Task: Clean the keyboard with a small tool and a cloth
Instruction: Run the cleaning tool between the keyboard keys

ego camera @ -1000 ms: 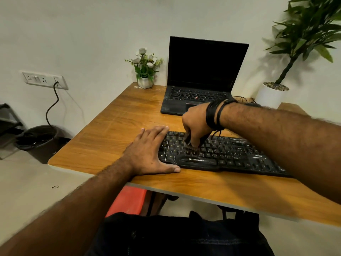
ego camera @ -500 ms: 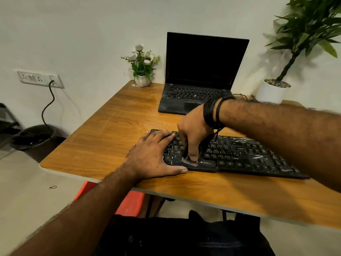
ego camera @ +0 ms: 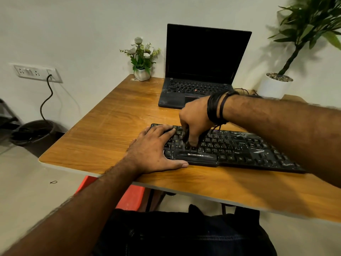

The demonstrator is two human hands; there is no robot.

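A black keyboard lies across the wooden table near its front edge. My left hand rests flat on the keyboard's left end, fingers spread and thumb along the front edge. My right hand, with black bands on the wrist, points fingers down onto the keys just above the space bar. It pinches a small dark tool, which is mostly hidden by the fingers. No cloth is in view.
A black laptop stands open behind the keyboard. A small white flower pot sits at the back left corner, a large potted plant at the right. A dark bin and a red stool are on the floor.
My right hand has worked the tool a short way over the keys around the space bar. My left hand has slid a little further onto the keyboard's left end.
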